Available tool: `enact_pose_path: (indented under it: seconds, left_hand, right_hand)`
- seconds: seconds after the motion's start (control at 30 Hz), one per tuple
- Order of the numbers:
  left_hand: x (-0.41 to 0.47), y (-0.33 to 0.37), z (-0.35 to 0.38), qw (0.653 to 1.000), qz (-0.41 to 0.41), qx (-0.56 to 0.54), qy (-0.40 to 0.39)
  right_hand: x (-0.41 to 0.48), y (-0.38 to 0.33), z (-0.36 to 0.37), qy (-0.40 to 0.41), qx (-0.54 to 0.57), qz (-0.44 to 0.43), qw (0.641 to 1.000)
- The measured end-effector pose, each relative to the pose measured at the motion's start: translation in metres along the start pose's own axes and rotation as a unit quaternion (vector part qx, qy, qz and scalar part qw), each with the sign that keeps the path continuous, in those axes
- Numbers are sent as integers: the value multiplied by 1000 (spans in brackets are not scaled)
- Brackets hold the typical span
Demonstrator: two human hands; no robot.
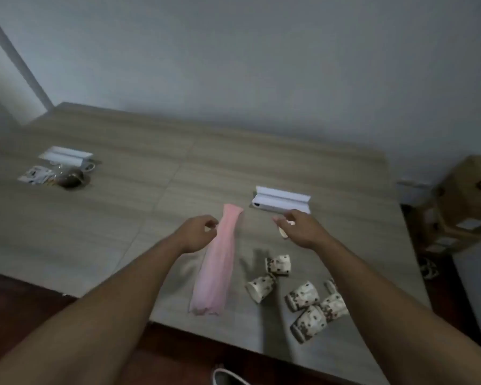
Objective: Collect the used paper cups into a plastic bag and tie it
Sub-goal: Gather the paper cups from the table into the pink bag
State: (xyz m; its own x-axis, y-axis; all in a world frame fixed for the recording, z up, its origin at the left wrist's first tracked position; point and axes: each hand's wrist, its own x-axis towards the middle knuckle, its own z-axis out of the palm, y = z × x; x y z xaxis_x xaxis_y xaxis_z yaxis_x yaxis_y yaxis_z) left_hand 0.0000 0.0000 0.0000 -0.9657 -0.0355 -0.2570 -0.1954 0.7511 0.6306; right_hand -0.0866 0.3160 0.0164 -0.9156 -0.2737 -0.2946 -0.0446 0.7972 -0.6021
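**Hands at the bag's far end**

The pink plastic bag [217,262] lies lengthwise on the bench [122,190]. The left hand [197,232], fingers curled, meets the bag's far left edge; I cannot tell whether it pinches. The right hand [300,227] covers one paper cup [283,232], its grip hidden. Loose cups [303,295] lie nearer, right of the bag.

The desk [122,218] bore a pink bag [214,273] near its front edge, toppled paper cups [303,298] toward the front-right corner, a white box [281,202] behind.
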Motion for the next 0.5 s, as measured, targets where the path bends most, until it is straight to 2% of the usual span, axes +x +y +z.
enact_pose_path:
  seconds: [0.13,0.33,0.5]
  left_hand:
    - [-21,-49,15,997,-24,-28,-65]
    - [-40,-115,61,992,-63,-56,-98]
    - [-61,-148,116,988,-82,-19,-127]
  right_hand:
    - [-1,-5,56,-52,12,25,998]
    - [-4,-3,146,-112,12,52,992]
    - [-19,2,208,-174,4,61,983]
